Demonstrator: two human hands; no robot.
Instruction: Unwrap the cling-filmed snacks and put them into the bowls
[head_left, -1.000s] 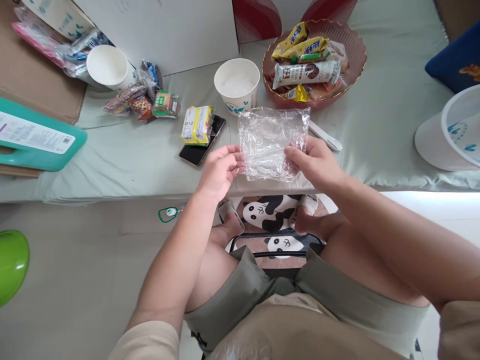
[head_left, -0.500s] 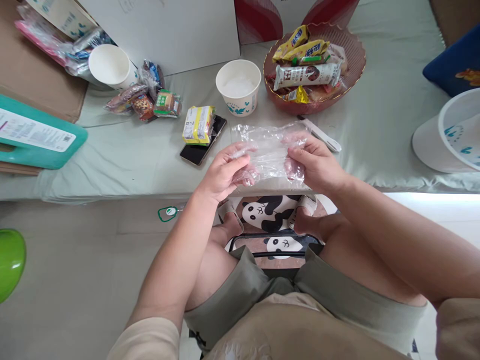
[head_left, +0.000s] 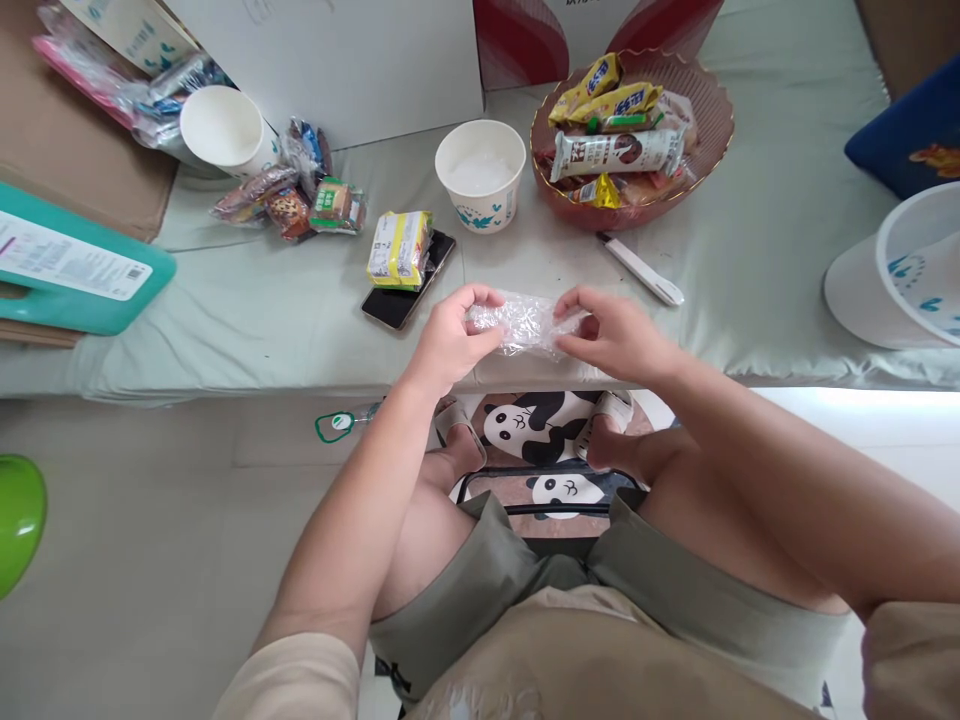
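Crumpled clear plastic film (head_left: 523, 322) is bunched between my two hands, just above the front edge of the cloth-covered table. My left hand (head_left: 456, 335) is curled on its left end, thumb and fingers closing on it. On its right end, my right hand (head_left: 611, 335) grips with bent fingers. Beyond the film stands a paper bowl (head_left: 484, 208) with something whitish inside. Left of it, a yellow-and-white packet (head_left: 399, 250) rests on a dark phone (head_left: 390, 308). A slim white-handled tool (head_left: 643, 270) lies to the right of my right hand.
A pink ribbed bowl (head_left: 716, 150) holds several wrapped snacks. Small packaged snacks (head_left: 289, 208) lie by a white paper cup (head_left: 225, 130). A green container (head_left: 150, 285) stands left, a white bin (head_left: 855, 285) right. A large white box (head_left: 337, 70) stands behind.
The plastic film, spread out wide before, is now gathered into a smaller crumpled bundle. Both hands have turned and curled in around it, uncovering the white-handled tool.
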